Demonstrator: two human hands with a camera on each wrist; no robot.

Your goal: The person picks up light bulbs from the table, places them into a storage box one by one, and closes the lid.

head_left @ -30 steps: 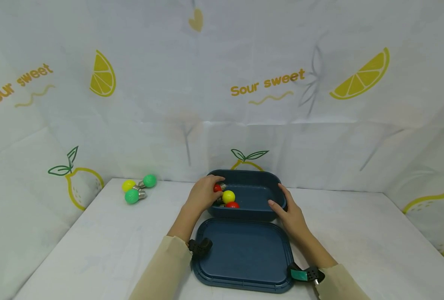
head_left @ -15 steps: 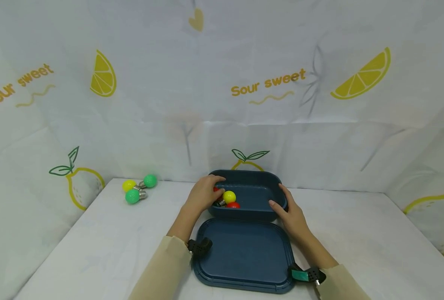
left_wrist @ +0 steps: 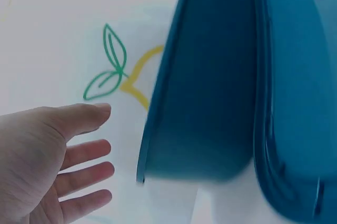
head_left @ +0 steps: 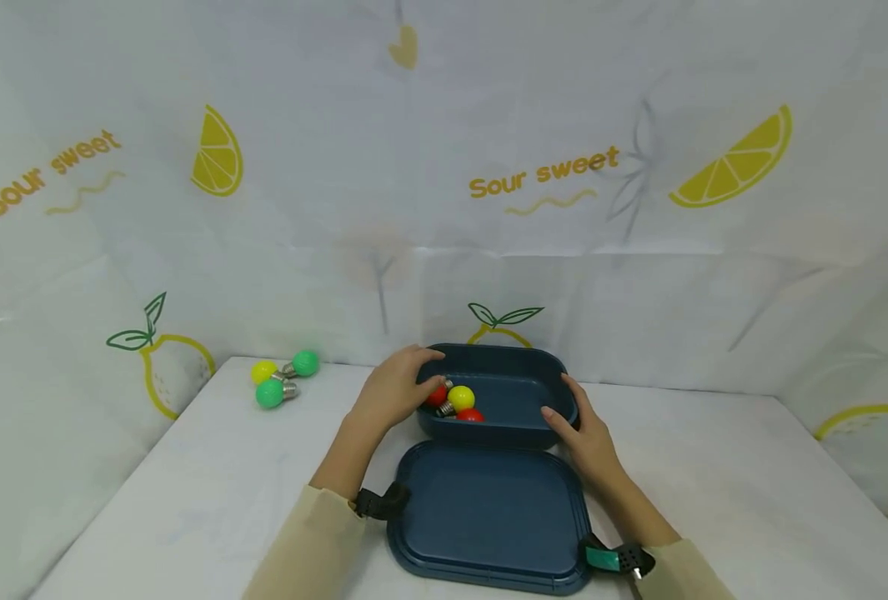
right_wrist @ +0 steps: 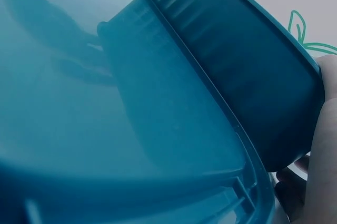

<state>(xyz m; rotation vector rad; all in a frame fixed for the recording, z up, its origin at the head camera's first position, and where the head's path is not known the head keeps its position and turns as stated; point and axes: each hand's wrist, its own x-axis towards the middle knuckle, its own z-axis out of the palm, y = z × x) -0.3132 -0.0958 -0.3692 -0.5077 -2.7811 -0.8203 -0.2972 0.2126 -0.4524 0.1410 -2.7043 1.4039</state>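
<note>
A dark blue rectangular box [head_left: 499,433] stands open at the back of the table. In its left end lie small coloured light bulbs: a yellow bulb [head_left: 461,398], a red bulb [head_left: 436,397] and another red bulb [head_left: 469,415]. My left hand [head_left: 394,390] is at the box's left end, fingertips overlapping the rim in the head view. The left wrist view shows that hand [left_wrist: 31,166] with fingers extended and nothing between them, apart from the box wall. My right hand [head_left: 589,437] holds the right end, thumb inside the rim and fingers outside.
A matching blue lid [head_left: 492,517] lies flat just in front of the box. At the back left of the table rest a yellow bulb [head_left: 263,372], a green bulb [head_left: 269,393] and another green bulb [head_left: 305,362]. A white printed cloth [head_left: 444,283] hangs behind.
My left hand has drawn back slightly to the left from the bulbs, so the red bulb beside it shows more fully. The right hand keeps its hold. The head view has shifted slightly.
</note>
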